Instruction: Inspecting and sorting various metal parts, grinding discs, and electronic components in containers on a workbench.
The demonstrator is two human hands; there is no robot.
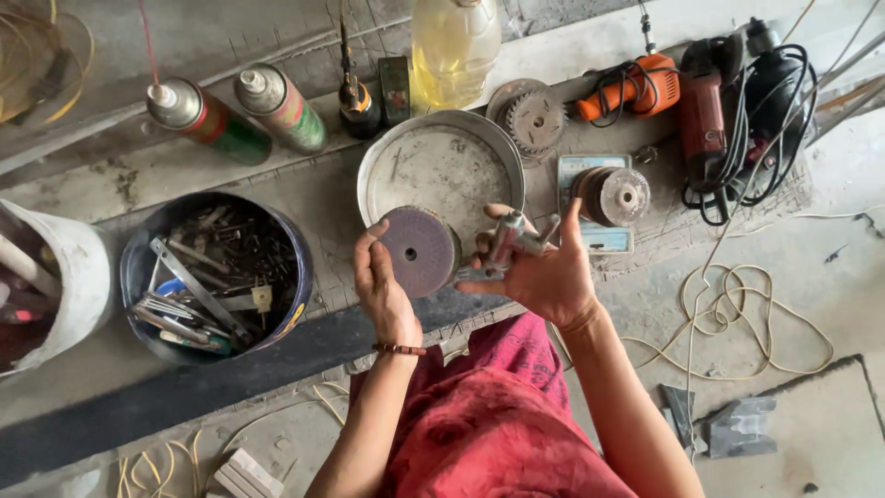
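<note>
Lots crowding the concrete ledge here: two spray cans (235, 115) lying on their sides at the back, a bottle of yellow liquid (454, 46) beside them, and a dark bucket of metal tools (217, 277) to the left with a white pail (55, 277) at the frame's edge. A shallow round metal pan (441, 166) sits directly beyond the hands, a toothed blade (535, 120) just behind it, an orange drill (636, 88) and a red power tool (705, 111) tangled in black cable to the right, and a wire cup wheel (613, 195) resting on a pale box. Now the abrasive disc (415, 251): round, purplish-grey, gritty face, small centre hole, held upright in front of the pan's near rim. The left hand (380, 286) grips it by its edge, fingers curled behind, thumb at the front. The right hand (544, 267) is half open, palm up, cradling a small metal fitting (512, 242) between thumb and bent fingers, just beside the disc.
</note>
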